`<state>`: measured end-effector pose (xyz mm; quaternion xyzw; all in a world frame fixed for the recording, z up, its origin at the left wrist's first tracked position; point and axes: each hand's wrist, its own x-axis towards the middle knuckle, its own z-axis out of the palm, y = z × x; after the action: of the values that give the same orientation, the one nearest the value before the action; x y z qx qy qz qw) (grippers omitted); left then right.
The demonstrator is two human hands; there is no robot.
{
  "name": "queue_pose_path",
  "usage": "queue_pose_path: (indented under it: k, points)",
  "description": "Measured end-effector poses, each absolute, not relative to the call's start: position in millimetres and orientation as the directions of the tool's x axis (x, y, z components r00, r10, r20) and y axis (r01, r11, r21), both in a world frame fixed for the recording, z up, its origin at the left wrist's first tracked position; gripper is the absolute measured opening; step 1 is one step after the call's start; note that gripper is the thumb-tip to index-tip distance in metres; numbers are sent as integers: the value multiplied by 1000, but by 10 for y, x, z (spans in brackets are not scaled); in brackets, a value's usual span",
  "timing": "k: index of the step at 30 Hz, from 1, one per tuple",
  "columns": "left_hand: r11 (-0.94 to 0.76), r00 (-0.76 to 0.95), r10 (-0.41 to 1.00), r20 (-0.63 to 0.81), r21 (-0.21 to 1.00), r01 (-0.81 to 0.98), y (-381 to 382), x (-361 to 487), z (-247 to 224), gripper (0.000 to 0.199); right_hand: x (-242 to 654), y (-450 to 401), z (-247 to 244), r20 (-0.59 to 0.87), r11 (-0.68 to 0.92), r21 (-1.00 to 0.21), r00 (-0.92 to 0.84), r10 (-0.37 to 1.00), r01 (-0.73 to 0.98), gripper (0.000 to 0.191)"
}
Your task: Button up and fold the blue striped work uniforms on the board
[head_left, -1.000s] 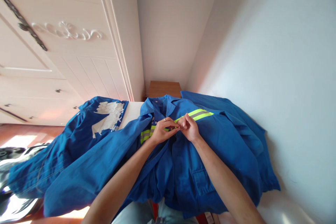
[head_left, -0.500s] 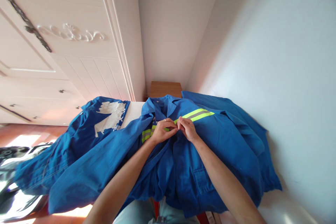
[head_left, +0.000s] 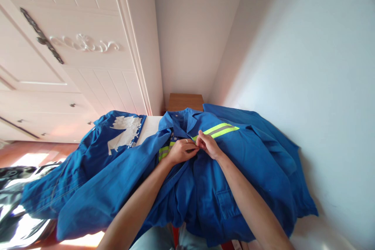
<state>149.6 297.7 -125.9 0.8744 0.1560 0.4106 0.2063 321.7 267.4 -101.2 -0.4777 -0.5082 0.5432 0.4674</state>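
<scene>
A blue work jacket (head_left: 249, 168) with a yellow and grey reflective stripe (head_left: 219, 129) across the chest lies spread in front of me, its collar at the far side. My left hand (head_left: 182, 151) is closed on the jacket's front edge, just below the collar, a ring on one finger. Touching it at the fingertips, my right hand (head_left: 208, 144) pinches the same front edge. Whatever small part sits between the fingers is hidden. The jacket's left-lying sleeve (head_left: 102, 187) stretches toward the lower left.
Left of the jacket lies another blue garment (head_left: 73, 164) with a white patch (head_left: 125, 129). A white wardrobe (head_left: 88, 66) stands at the left, a pale wall (head_left: 322, 86) at the right. Behind the collar is a brown wooden piece (head_left: 186, 101). My knees (head_left: 155, 238) show below.
Both hands stay at the jacket's front edge. My left hand has dropped slightly and its fingers have curled more. The view has shifted a little.
</scene>
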Motion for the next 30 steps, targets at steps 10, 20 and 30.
queue_pose_path:
  k: [10, 20, 30]
  points:
    - [-875, 680, 430, 593, 460, 152, 2943, 1484, -1218, 25, 3256, 2671, -988, -105, -105, -994, -127, 986, 10, 66]
    - [-900, 688, 373, 623, 422, 106, 2928, 1492, -1193, 25, 3263, 2661, -965, -135, -136, -991, -135, 982, 2, 64]
    - [-915, 730, 365, 578, 368, 166, 2932, 1493, -1209, 26, 3268, 2671, -1003, -143, -141, -990, -144, 979, 27, 65]
